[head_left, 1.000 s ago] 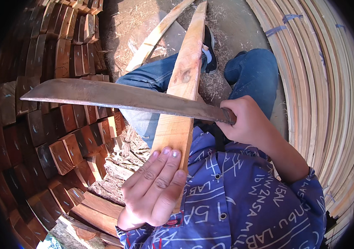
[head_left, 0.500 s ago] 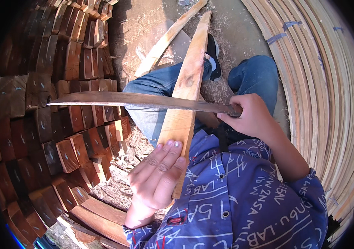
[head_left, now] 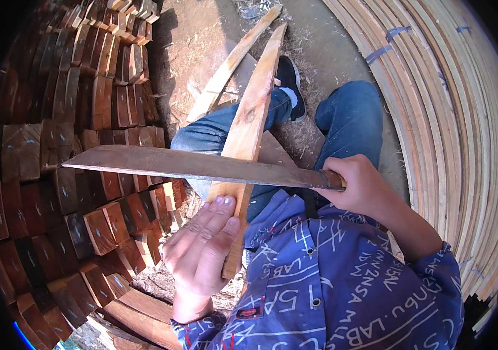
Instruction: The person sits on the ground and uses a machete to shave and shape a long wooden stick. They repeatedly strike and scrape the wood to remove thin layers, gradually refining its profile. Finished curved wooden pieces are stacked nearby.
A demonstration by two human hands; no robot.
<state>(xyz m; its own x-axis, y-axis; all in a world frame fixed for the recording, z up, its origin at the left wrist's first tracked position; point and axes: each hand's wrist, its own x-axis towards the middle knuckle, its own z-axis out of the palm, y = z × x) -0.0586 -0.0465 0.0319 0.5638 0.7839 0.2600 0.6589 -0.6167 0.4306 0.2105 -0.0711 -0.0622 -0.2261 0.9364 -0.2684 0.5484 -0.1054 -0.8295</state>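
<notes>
A long, tapered wooden plank (head_left: pixel 248 115) slants away from my body, its narrow tip at the far end. Near its close end, my left hand (head_left: pixel 202 248) grips it, fingers flat on the top face and thumb along the right edge. My right hand (head_left: pixel 357 184) is wrapped round the handle of a machete (head_left: pixel 185 164). The long brown blade spans crosswise over the plank just beyond my left fingertips, its tip pointing left. Whether the blade touches the wood, I cannot tell.
Stacked reddish-brown wood blocks (head_left: pixel 45 204) fill the left side. A second pale plank (head_left: pixel 231 69) lies on the ground ahead. Long strapped boards (head_left: pixel 424 105) curve along the right. Wood chips litter the ground around my bent legs (head_left: pixel 351 111).
The machete has come slightly nearer my body, and more of its blade's flat side shows. The plank and my left hand have shifted a little left in the picture.
</notes>
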